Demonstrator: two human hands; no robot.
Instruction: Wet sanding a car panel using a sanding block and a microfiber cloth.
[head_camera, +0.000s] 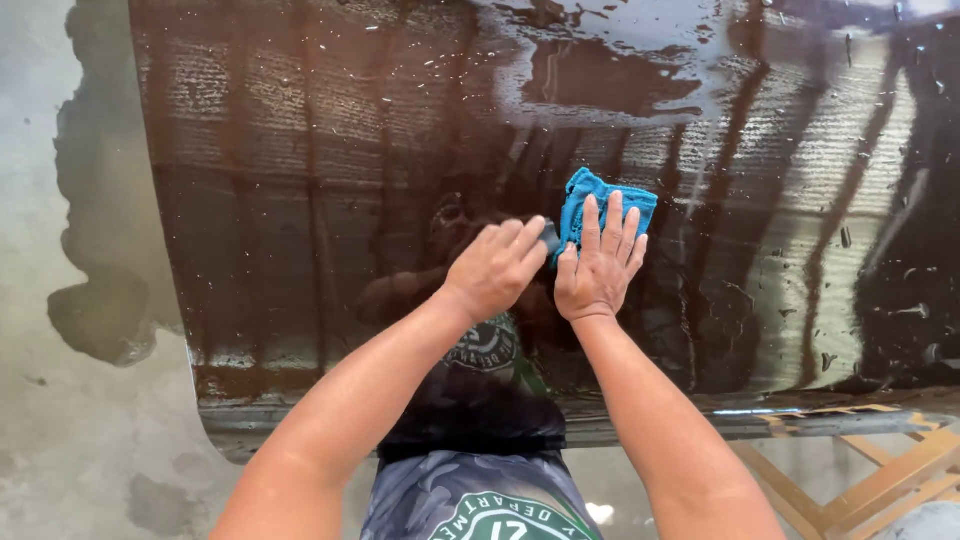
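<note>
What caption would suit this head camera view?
Right hand presses a blue cloth flat on a wet dark glossy panel; left hand alongside.

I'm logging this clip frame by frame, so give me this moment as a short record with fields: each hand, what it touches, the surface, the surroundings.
left hand: left hand, fingers curled, resting on the panel, a small dark thing at its fingertips, too hidden to identify
right hand: right hand, flat, fingers spread, pressing the blue cloth
surface: glossy dark brown panel, wet, with droplets and reflections
below: wooden frame at lower right
ground: concrete floor with damp patches
</note>
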